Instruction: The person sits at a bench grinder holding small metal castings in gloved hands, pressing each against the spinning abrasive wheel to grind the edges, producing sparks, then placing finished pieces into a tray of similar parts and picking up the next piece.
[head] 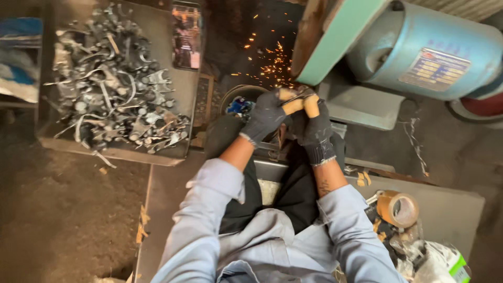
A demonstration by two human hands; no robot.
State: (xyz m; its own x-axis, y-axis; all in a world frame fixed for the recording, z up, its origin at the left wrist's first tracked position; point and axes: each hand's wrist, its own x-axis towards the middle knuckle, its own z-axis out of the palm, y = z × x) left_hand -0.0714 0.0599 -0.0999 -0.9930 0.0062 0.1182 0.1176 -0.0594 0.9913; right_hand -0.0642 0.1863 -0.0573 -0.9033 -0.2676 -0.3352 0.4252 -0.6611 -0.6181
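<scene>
Both gloved hands, left (266, 116) and right (316, 123), grip closed on a small metal part (299, 96) at frame centre, sparks (270, 60) flying, a heap (112, 78) waiting upper left.

Dim workshop, dirt floor (63, 209).
Tray (173, 94) of grey metal scrap upper left; blue motor (424, 47) upper right; tape roll (398, 208) lower right.
</scene>
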